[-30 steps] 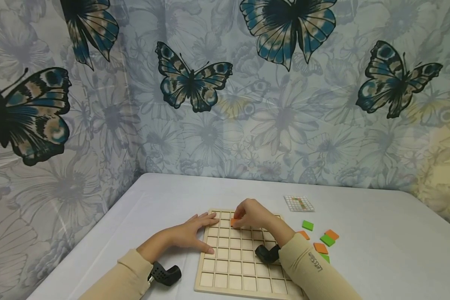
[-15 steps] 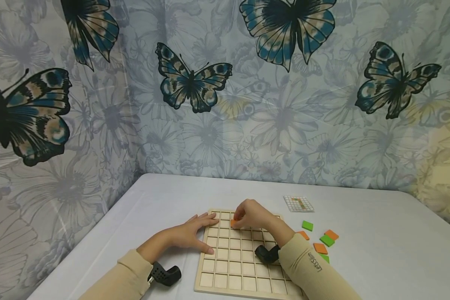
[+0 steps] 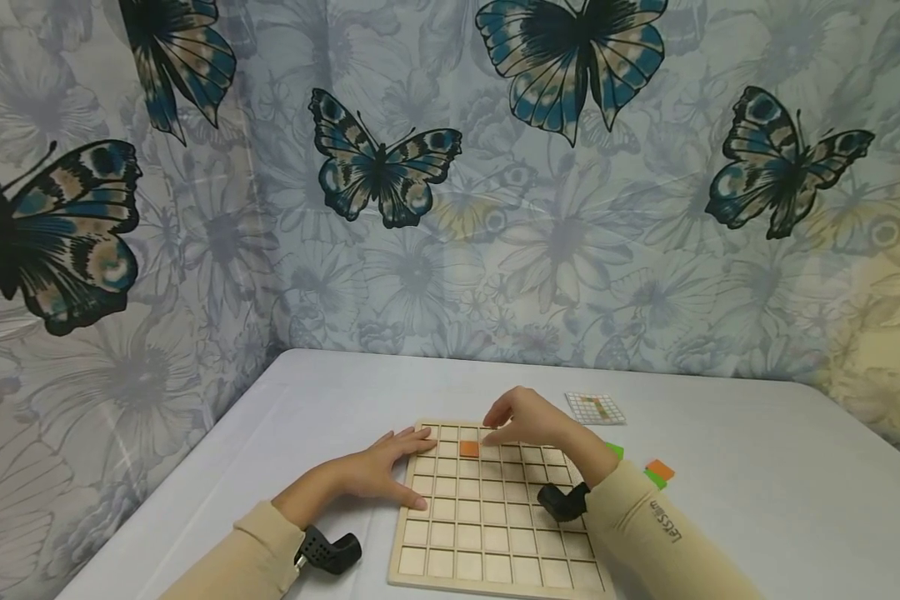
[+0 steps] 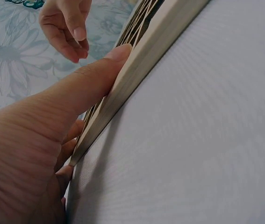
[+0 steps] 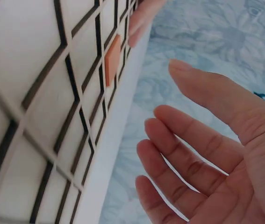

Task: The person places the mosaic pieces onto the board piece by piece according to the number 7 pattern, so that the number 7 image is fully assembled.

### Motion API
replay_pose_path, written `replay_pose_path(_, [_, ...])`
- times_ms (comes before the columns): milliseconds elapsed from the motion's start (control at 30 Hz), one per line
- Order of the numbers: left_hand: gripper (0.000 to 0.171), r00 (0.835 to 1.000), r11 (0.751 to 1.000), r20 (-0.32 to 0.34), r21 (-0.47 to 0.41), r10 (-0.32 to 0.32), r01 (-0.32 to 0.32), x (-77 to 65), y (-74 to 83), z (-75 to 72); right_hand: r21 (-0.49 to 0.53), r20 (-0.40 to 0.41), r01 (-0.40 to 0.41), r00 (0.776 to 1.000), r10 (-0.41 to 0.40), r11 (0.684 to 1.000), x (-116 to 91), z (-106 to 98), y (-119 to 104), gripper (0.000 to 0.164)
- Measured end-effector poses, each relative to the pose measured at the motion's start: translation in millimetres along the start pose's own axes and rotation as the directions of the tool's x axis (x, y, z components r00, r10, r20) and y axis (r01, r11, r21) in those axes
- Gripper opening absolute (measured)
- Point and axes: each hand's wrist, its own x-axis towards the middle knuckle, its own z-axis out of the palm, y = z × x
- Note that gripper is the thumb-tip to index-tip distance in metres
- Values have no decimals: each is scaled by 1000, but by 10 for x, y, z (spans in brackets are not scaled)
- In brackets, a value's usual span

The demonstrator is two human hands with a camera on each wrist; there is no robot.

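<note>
The orange tile (image 3: 468,449) sits in a square on the wooden grid board (image 3: 497,568), second row from the far side. I can't quite tell if it is all the way down. The right hand (image 3: 531,419) is just beside it, fingers softly bent, holding nothing. The left hand (image 3: 375,469) rests on the board's edge, fingers spread. Putting this tile in looks done; the next move seems to need the grid card (image 3: 596,408) checked and another tile picked up.

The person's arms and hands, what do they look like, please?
The left sleeve and right sleeve are beige; dark lettering runs along the right one. Each wrist has a black, curved device. The left hand and right hand are bare.
</note>
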Motion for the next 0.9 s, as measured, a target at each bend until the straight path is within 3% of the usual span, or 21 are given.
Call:
replay_pose_path(533, [85, 1000, 1000, -1, -8, 4, -4, 19, -27, 18, 16, -14, -91, 996, 92, 996, -513, -374, 175, 32])
replay_pose_path(900, [85, 1000, 1000, 8, -14, 13, -13, 13, -25, 1, 27, -54, -118, 991, 119, 993, -922, -469, 311, 37])
